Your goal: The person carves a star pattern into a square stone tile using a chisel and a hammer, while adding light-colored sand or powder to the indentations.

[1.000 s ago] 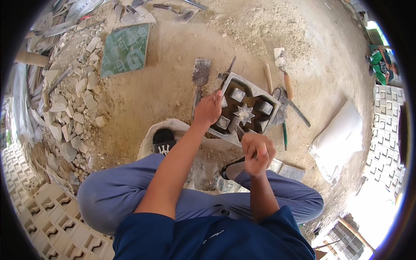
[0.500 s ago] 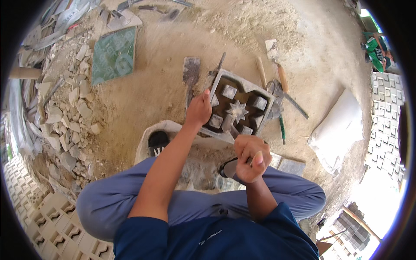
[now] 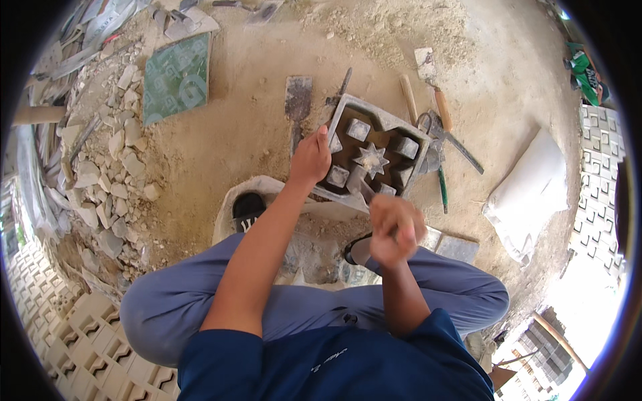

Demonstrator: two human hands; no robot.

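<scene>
A grey square mould [image 3: 384, 115] has a star-shaped block in its middle and several square blocks around it. My left hand [image 3: 311, 157] grips its left rim, thumb on top. My right hand [image 3: 396, 230], slightly blurred, is closed around the handle of a small flat-bladed trowel [image 3: 358, 179]. The blade dips into the mould just below the star; my fist hides the handle. Under the mould's near edge is a pale basin [image 3: 231, 200], between my feet.
A flat trowel [image 3: 298, 100] lies left of the mould. Wooden-handled tools [image 3: 441, 110] and a green-handled one [image 3: 443, 190] lie right of it. Broken stone [image 3: 120, 167] and a green board [image 3: 176, 80] are at left, a white sack [image 3: 531, 190] at right. Another person [image 3: 587, 77] is far right.
The view has shifted slightly. My left hand stays on the mould's rim. My right hand and the trowel blade have moved a little within the mould, close to the star.
</scene>
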